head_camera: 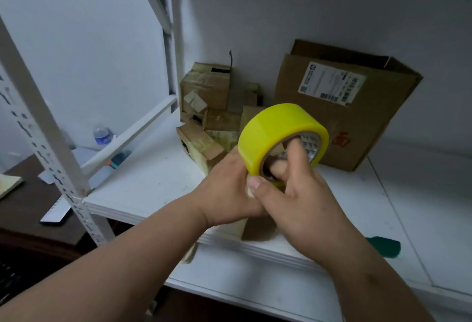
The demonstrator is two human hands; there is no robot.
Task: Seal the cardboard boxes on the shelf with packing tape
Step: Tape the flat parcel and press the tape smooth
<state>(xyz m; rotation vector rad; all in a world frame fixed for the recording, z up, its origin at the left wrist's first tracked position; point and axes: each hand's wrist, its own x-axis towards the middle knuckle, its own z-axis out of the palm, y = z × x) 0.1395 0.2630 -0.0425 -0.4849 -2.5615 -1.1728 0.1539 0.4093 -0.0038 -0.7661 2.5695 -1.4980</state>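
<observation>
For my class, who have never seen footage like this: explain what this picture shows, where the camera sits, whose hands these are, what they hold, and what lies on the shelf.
There is no machine here, only one picture from a camera worn on a person's head, looking forward and down. The right hand has its fingers hooked through the core of a yellow tape roll. The left hand pinches the roll's lower edge, perhaps seeking the tape's end. On the white shelf stand a large cardboard box, its top open, and a pile of smaller boxes already taped.
</observation>
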